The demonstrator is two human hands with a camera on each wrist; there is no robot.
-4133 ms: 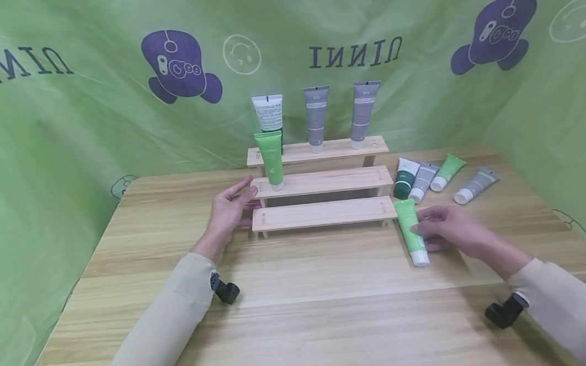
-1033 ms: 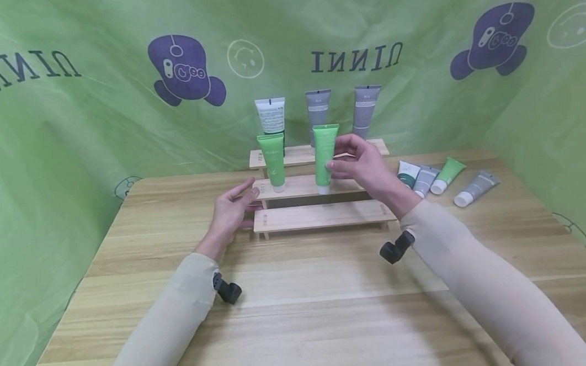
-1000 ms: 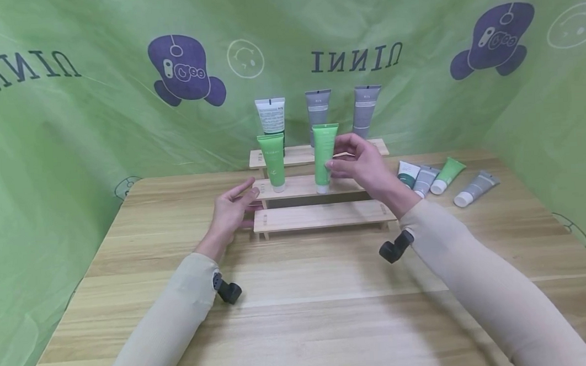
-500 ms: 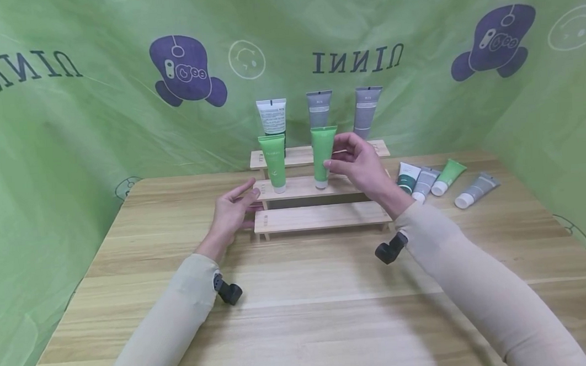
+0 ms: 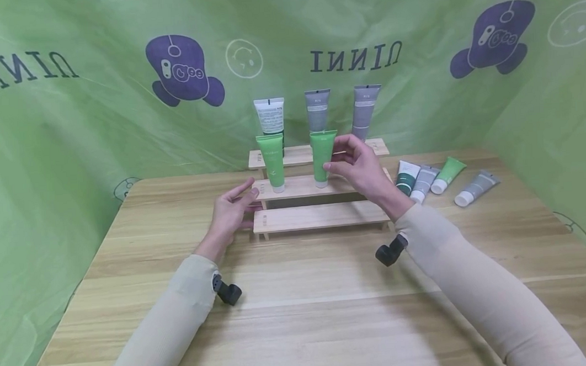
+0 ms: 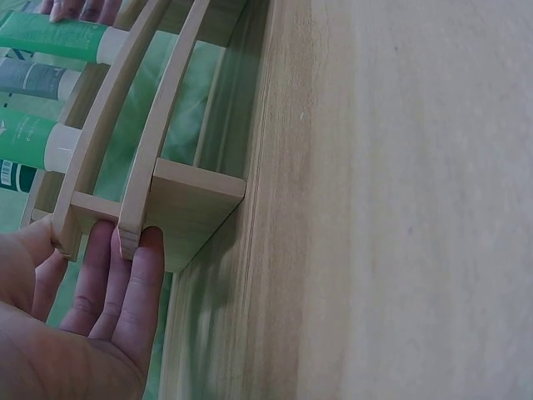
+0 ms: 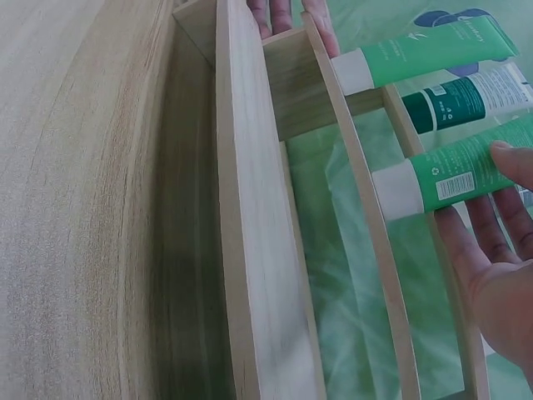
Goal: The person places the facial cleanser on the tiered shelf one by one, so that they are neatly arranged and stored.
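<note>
My right hand [image 5: 361,165] pinches a light green squeeze tube [image 5: 323,154] between thumb and fingers. The tube is upright, its white cap down at the middle shelf of a three-step wooden display rack [image 5: 324,217]. Left of it on that shelf stands another green tube [image 5: 272,162], apart from it. My left hand [image 5: 230,211] holds the rack's left end; in the left wrist view the thumb is at the middle shelf's end and fingers [image 6: 137,292] reach the lower shelf's end. On the top shelf stand a white and dark green tube [image 5: 271,118] and two grey tubes [image 5: 317,110].
Right of the rack, several tubes lie on the wooden table [image 5: 300,326]: a white and dark green tube [image 5: 407,177], a grey tube [image 5: 424,181], a green tube [image 5: 449,173] and another grey tube [image 5: 477,187]. A green printed cloth [image 5: 96,127] hangs behind and at the sides.
My right hand has lifted the green tube from the table, right of the rack, and brought it upright to the middle shelf. Lately it shifted slightly left and down. The left hand stayed put.
</note>
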